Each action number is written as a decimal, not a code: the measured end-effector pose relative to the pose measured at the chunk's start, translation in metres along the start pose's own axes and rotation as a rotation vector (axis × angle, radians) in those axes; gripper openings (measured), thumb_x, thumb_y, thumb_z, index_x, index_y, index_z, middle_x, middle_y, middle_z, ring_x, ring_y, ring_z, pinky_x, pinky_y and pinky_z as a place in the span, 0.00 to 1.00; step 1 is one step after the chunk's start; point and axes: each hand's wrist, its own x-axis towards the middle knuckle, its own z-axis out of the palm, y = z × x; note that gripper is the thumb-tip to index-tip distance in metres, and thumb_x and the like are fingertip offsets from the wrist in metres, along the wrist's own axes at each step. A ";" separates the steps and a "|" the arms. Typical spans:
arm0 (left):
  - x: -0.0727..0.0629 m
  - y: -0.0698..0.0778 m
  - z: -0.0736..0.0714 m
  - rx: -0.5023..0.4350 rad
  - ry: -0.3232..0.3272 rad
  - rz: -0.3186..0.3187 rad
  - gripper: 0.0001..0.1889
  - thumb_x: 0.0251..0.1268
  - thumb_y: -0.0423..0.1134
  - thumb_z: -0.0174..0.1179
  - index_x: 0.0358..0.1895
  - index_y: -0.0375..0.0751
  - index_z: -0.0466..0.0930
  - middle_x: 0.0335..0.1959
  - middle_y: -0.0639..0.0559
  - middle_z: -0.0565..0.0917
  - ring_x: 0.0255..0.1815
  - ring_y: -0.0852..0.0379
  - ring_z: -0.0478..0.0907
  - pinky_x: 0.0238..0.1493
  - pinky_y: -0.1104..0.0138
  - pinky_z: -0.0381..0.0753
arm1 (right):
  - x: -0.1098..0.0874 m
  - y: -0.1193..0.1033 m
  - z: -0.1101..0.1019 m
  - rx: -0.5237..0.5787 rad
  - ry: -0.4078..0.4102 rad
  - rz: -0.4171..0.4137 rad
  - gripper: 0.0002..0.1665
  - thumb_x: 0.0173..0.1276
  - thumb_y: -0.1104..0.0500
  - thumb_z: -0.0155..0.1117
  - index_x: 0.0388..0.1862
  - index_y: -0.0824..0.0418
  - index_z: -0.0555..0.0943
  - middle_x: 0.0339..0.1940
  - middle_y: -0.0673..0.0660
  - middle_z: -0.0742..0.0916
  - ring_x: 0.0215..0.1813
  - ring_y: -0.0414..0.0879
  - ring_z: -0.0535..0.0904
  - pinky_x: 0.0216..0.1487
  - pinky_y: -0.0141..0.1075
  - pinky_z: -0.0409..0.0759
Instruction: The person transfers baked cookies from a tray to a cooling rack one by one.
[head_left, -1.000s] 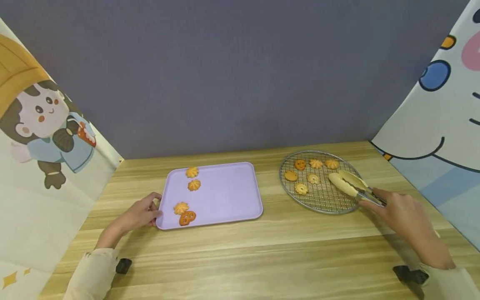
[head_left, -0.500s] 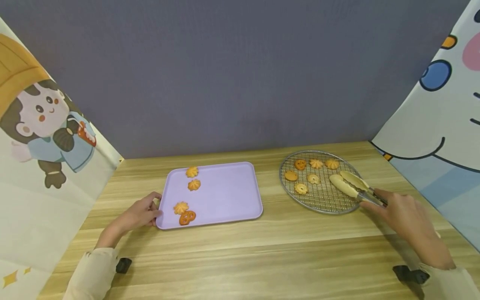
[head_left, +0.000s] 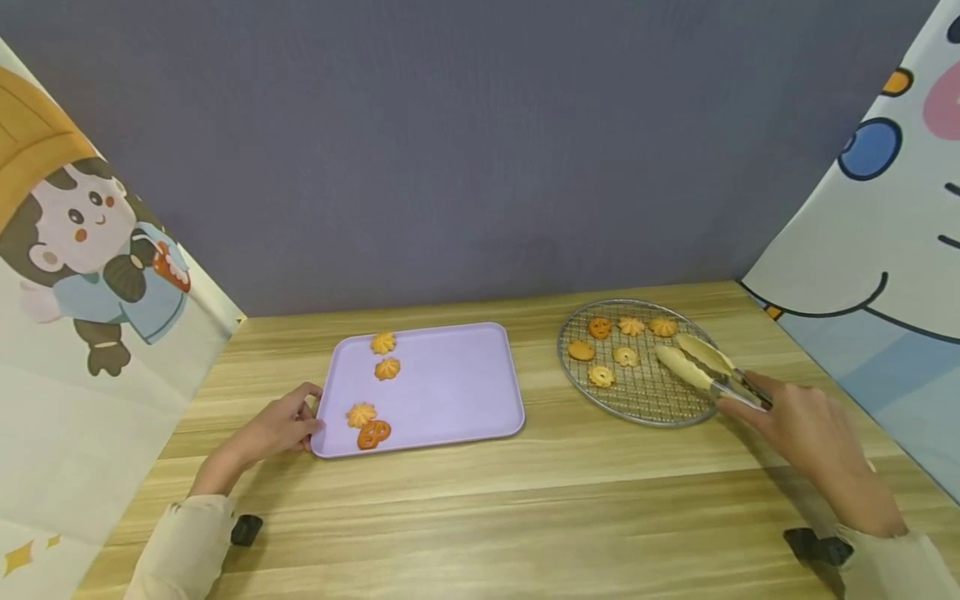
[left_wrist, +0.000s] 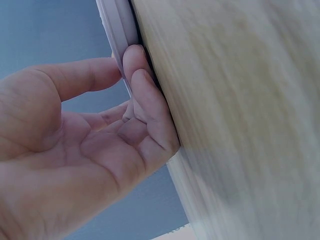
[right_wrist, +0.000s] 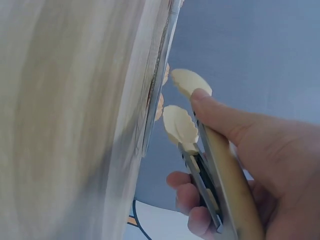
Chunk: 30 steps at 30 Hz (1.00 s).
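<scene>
My left hand [head_left: 283, 425] grips the lilac tray [head_left: 465, 392] at its left edge, thumb on the rim and fingers curled beneath, as the left wrist view shows of the tray rim [left_wrist: 120, 30]. Two star-shaped cookies [head_left: 387, 368] lie toward the tray's back. At its front left, another star-shaped cookie [head_left: 361, 415] touches a pretzel-shaped cookie [head_left: 373, 434]. My right hand [head_left: 806, 429] holds metal tongs [head_left: 678, 365] with cream tips, thumb along one arm and fingers round the other. The tips stand apart over the right part of the round wire rack [head_left: 645, 400], with nothing between them.
Several cookies lie on the rack, among them a smiley-face cookie [head_left: 599, 327], a plain oval cookie [head_left: 581, 350] and a ring-shaped cookie [head_left: 602, 376]. A grey panel [head_left: 480, 150] closes off the back of the wooden table [head_left: 480, 517]. Printed panels flank both sides.
The tongs' tips have spread a little and shifted slightly over the rack. My left hand and the tray have stayed in place, and the cookies have not moved.
</scene>
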 end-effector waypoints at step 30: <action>0.000 0.000 0.000 0.019 0.000 0.008 0.22 0.67 0.27 0.55 0.60 0.23 0.62 0.28 0.43 0.77 0.26 0.53 0.77 0.26 0.66 0.79 | 0.007 -0.092 -0.006 -0.048 -0.043 -0.117 0.61 0.54 0.25 0.67 0.75 0.62 0.63 0.47 0.74 0.84 0.21 0.51 0.76 0.11 0.33 0.62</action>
